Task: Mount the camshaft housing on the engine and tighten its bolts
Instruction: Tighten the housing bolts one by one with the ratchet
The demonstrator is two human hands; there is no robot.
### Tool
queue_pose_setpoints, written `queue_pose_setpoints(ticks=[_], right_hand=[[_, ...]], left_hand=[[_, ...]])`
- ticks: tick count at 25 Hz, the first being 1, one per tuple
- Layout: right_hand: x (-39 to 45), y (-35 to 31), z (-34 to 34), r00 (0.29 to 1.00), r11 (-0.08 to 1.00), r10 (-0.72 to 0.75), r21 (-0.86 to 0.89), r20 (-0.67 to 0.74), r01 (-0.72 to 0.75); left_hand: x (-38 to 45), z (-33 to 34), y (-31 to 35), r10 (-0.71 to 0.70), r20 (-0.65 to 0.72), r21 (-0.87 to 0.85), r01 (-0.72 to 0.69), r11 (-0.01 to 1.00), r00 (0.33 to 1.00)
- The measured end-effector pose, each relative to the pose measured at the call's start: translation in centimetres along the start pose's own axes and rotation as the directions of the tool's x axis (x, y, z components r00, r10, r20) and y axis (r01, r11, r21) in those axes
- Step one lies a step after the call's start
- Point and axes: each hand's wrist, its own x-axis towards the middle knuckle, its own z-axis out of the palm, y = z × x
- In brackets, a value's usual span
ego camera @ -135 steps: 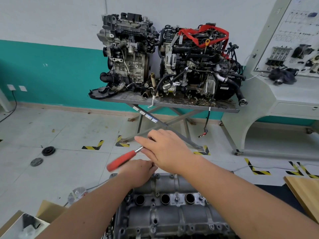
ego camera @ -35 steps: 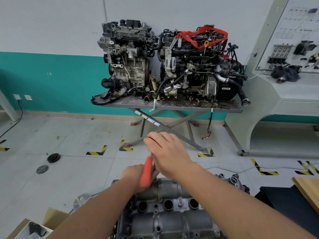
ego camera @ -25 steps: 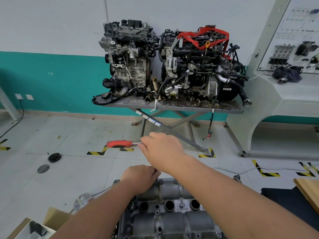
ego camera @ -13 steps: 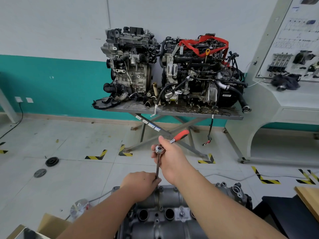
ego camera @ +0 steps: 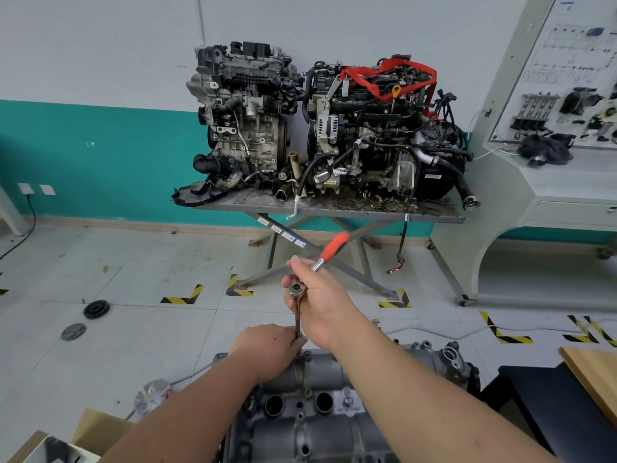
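Note:
The grey camshaft housing lies on the engine at the bottom centre, with round plug holes along its top. My right hand grips a ratchet wrench near its head, its red handle pointing up and to the right. A thin extension bar runs straight down from the ratchet head to the housing's far edge. My left hand is closed around the bar's lower end, hiding the bolt beneath it.
Two engines stand on a metal folding table against the wall ahead. A white training panel cabinet is at right. A cardboard box sits bottom left, a wooden board bottom right. Round discs lie on the floor.
My right hand has swung the ratchet handle round from the left side to the upper right. My left hand has stayed on the extension bar at the housing.

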Motion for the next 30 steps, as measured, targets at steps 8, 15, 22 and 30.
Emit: queue_pose_setpoints(ticks=[8, 15, 22, 30], right_hand=[[-0.7, 4.2, -1.4, 0.790, 0.700, -0.612, -0.481, -0.024, 0.527], [1.1, 1.0, -3.1, 0.460, -0.478, -0.512, -0.685, 0.726, 0.549], [0.0, -1.4, 0.2, 0.763, -0.559, -0.342, -0.771, 0.549, 0.305], [0.3, -0.4, 1.3, 0.993, 0.981, 0.053, -0.180, -0.102, -0.071]], left_hand=[[0.4, -0.8, 0.1, -0.032, 0.106, -0.067, 0.040, 0.997, 0.994], [0.0, -0.7, 0.4, 0.021, -0.018, -0.188, -0.024, 0.982, 1.000], [0.2, 0.2, 0.0, -0.012, -0.015, -0.008, 0.011, 1.000, 1.000], [0.1, 0.2, -0.1, 0.016, -0.007, -0.010, -0.016, 1.000, 1.000]])
